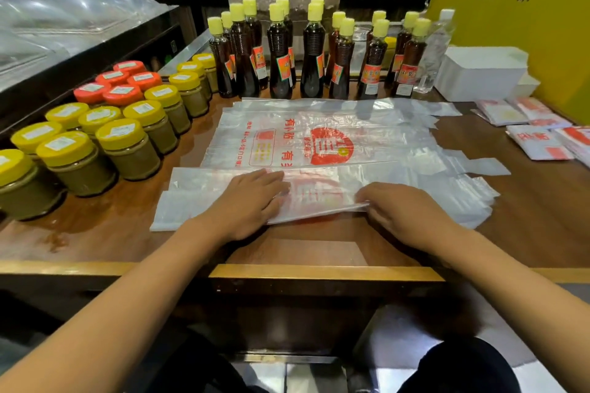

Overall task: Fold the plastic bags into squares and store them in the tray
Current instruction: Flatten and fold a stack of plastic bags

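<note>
Bags: one folded strip (322,195) lies nearest the counter's (95,233) front edge, just in front of a flat stack of printed bags (303,134). Right of the stack lie about five folded squares (536,142). Behind the stack stand roughly fifteen dark bottles (313,54) with yellow caps; left of it, about fourteen yellow-lidded jars (127,147) and five red-lidded jars (121,94). White box (479,73) sits behind the squares. Counter is glossy brown wood in a shop with stocked shelves. Left hand (249,201) presses flat on the strip, fingers straight. Right hand (405,210) pinches the strip's near edge
</note>
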Action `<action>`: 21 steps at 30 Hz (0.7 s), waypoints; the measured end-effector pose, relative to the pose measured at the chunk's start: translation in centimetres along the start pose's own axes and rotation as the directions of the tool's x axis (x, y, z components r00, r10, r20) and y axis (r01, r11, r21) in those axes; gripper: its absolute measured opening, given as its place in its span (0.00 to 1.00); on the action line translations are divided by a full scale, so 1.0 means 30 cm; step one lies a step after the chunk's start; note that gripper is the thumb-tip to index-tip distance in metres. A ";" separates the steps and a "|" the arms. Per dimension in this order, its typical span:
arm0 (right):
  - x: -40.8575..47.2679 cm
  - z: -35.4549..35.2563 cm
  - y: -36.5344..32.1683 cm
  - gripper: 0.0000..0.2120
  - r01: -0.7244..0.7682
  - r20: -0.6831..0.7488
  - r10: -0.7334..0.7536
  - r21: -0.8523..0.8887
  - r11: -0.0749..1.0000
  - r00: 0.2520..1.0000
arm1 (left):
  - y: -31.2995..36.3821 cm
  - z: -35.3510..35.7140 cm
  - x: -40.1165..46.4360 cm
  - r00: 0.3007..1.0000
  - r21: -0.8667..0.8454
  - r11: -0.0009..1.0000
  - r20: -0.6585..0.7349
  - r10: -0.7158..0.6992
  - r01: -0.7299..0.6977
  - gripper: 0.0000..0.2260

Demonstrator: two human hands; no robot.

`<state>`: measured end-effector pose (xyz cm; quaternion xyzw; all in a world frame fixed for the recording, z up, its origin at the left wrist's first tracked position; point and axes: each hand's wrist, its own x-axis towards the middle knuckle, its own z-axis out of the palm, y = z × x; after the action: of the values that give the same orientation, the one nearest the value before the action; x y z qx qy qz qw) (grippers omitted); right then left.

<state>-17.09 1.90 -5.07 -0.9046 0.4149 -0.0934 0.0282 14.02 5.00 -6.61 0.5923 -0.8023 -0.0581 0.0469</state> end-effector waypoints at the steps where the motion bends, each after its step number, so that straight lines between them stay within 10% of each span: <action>1: 0.009 -0.004 0.011 0.10 -0.040 0.017 0.040 0.033 0.999 0.999 | 0.028 -0.021 -0.003 1.000 -0.003 1.000 -0.021 0.013 -0.013 0.21; 11: 0.157 -0.152 0.080 0.12 -0.103 0.285 0.047 0.185 0.977 0.957 | 0.083 -0.131 0.092 0.992 -0.030 0.999 0.125 0.029 -0.026 0.10; 21: 0.250 -0.100 0.223 0.16 -0.316 0.201 0.259 0.350 0.882 0.945 | 0.005 -0.199 0.270 0.969 -0.121 0.991 0.246 -0.026 0.058 0.22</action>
<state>-17.85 -8.07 -1.89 -0.8147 0.5156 -0.0990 0.2461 12.34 -2.92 -0.64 0.5934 -0.7838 -0.1824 -0.0154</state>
